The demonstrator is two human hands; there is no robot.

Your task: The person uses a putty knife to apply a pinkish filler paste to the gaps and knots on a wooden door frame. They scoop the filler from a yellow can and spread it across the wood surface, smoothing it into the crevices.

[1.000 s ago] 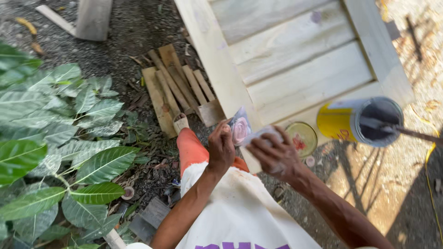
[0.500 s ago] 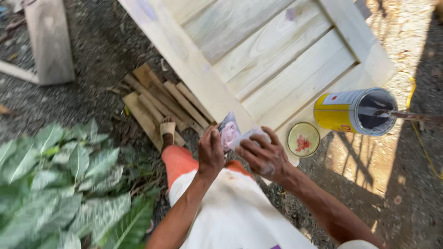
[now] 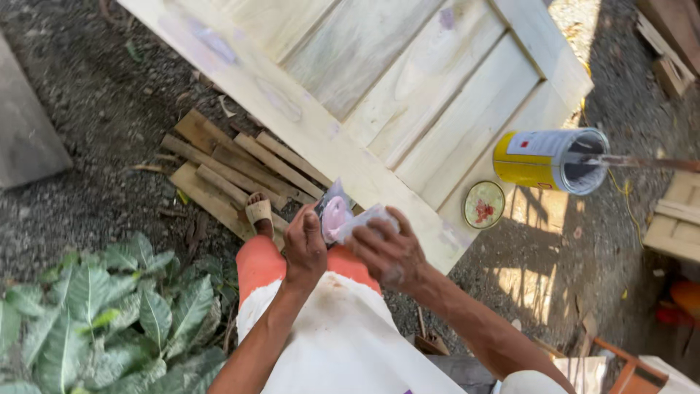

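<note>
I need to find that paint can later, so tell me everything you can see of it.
The can is a round metal tin with a yellow body and a white patch near its mouth. It looks tipped toward the right, with its open mouth showing a grey inside. The lid is off: a round yellow lid with a red smear lies just left of it. A thin stick reaches out of the mouth to the right. It sits at the pale wooden door panel's corner, and neither hand touches it.

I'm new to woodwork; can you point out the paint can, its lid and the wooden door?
paint can [image 3: 536, 157], head view, on its yellow side.
lid [image 3: 483, 205], head view, at its middle.
wooden door [image 3: 408, 87], head view, on a bare panel.
</note>
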